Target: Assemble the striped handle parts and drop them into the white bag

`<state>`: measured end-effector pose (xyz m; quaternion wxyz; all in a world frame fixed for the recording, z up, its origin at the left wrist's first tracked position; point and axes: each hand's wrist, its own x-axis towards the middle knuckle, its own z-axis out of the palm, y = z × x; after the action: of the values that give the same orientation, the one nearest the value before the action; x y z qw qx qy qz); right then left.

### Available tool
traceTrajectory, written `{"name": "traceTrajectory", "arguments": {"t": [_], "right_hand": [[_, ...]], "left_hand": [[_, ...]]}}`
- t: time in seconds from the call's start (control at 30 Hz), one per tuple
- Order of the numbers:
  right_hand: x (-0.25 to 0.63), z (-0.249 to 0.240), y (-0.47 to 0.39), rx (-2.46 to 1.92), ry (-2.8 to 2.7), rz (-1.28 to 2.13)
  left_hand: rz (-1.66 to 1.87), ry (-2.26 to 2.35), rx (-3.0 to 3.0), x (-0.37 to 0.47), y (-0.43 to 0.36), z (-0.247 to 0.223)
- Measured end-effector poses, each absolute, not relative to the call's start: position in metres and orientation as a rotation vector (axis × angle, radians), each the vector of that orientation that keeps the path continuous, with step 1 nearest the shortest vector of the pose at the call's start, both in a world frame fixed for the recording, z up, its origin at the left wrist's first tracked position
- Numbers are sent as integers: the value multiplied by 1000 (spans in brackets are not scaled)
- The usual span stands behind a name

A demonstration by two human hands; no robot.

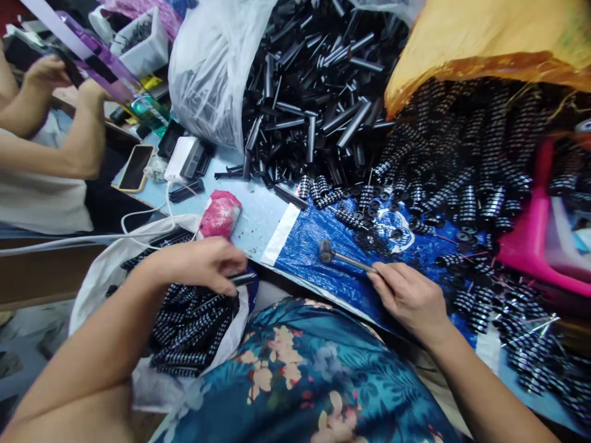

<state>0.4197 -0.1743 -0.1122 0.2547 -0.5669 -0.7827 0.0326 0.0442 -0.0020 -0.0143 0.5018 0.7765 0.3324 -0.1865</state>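
Note:
Over a white sack [87,295] of black patterned rods, my left hand [215,264] is curled, its thumb and fingers near a dark rod [242,279]; whether it grips the rod is hard to tell. My right hand [409,295] is closed around the thin handle of a small hammer [325,251], whose dark head is just above the blue plastic sheet [305,240]. Black patterned cylinders [346,216] and small black discs lie on the sheet beyond the hammer.
A clear bag [207,67] spills smooth black tubes [353,126]. Behind the patterned pieces is a yellow bag [484,37], with a pink basket [530,246] at right. A pink bundle [220,214], white cable, power bank [182,160] and phone [136,168] lie left. Another person's hands [48,72] are at upper left.

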Motion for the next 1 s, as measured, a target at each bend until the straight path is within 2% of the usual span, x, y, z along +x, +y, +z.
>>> {"name": "traceTrajectory", "arguments": {"t": [0.1,0.2,0.27,0.43,0.53,0.7,0.8,0.9,1.0], "right_hand": [[424,-118,-168,-1566,-2139,71],[416,-112,-148,-1480,-2136,150],[413,-103,-135,-1443,-2109,238],[433,-89,-109,-1528,-1799,318],[450,-93,-72,-1661,-1453,297],[460,-103,22,-2039,-1223,97],[463,-104,48,-2141,-1175,81],[469,-103,36,-2010,-1104,198],[467,-97,-4,-1643,-1058,542]], "left_hand": [[-312,897,1959,26,-6,-7],[89,1047,2333,66,4,-33],[224,1148,2579,105,21,-55],[5,1130,2920,146,63,-89],[122,1038,2908,145,59,-91],[574,1038,2443,161,14,-83],[726,1191,1885,164,-9,-81],[810,1197,1217,157,-18,-78],[822,1132,889,152,-22,-72]]}}
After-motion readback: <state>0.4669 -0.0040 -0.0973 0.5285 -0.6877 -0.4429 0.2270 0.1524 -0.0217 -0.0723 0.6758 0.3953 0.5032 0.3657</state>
